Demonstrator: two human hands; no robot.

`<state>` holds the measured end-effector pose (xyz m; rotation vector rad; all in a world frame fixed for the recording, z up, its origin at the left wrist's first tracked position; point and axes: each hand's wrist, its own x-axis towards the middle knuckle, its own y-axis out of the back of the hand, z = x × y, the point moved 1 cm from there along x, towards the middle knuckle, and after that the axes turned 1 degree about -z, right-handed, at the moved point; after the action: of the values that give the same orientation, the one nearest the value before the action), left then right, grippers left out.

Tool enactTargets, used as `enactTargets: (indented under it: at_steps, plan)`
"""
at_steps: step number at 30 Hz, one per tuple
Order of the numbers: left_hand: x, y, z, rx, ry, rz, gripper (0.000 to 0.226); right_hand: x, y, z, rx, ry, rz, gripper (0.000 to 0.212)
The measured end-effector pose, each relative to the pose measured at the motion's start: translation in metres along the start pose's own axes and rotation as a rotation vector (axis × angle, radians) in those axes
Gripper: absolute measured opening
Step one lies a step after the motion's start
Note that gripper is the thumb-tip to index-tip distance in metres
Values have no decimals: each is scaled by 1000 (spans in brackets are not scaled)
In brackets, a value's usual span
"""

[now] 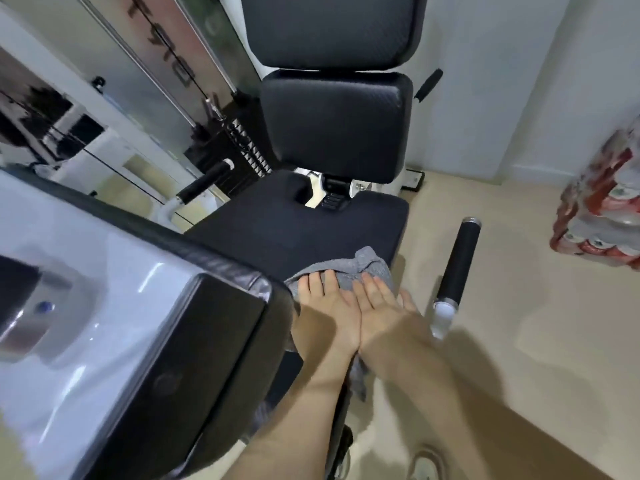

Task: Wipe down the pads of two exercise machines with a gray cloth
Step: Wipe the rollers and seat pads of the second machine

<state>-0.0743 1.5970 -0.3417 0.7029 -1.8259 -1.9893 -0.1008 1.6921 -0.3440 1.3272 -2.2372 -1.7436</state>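
Floor: pale beige floor (519, 341) runs under the machine to a white wall (502, 81) at the back.
Near machine: glossy white housing with black trim (114, 306) fills the lower left, close to the camera and blurred.
Left hand (329, 303): laid flat, fingers stretched out, pressing on the gray cloth (360, 268); not gripping it.
Right hand (381, 299): also flat and open, side by side with the left and touching it, palm down on the cloth.
Cloth: bunched at the near edge of the black seat pad (294, 223), with part hanging below the wrists.
Handles: black grip handle (459, 261) just right of the seat; another handle (204, 181) at its left.
Back pads: lower back pad (336, 126) stands upright behind the seat, upper back pad (332, 26) above it.
Weight stack: black weight plates (242, 150) and cables left of the pads.
Far right: shrink-wrapped pack of red cans (599, 206) on the floor, well apart from the machine.
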Motion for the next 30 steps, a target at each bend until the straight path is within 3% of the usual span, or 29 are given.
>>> enactTargets:
  at_steps: [5, 8, 12, 17, 19, 24, 30]
  plan:
    - [5, -7, 23, -64, 193, -63, 79, 15, 18, 24, -109, 82, -48, 72]
    - [17, -6, 43, -82, 320, -81, 86, 32, 29, 38, -156, 131, -89, 71]
    - [42, -9, 63, -94, 374, -198, 58, 61, 44, 60, -177, 186, -143, 67]
    - [78, -24, 75, -38, 333, -195, 67, 96, 59, 83, -230, 273, -168, 78]
    - [92, -27, 79, -34, 317, -191, 60, 109, 63, 90, -238, 291, -157, 80]
    - [125, -32, 89, -79, 239, -135, 69, 147, 69, 109, -169, 266, -185, 90]
    - [164, -39, 97, -92, 195, -197, 56, 186, 80, 122, -165, 253, -188, 78]
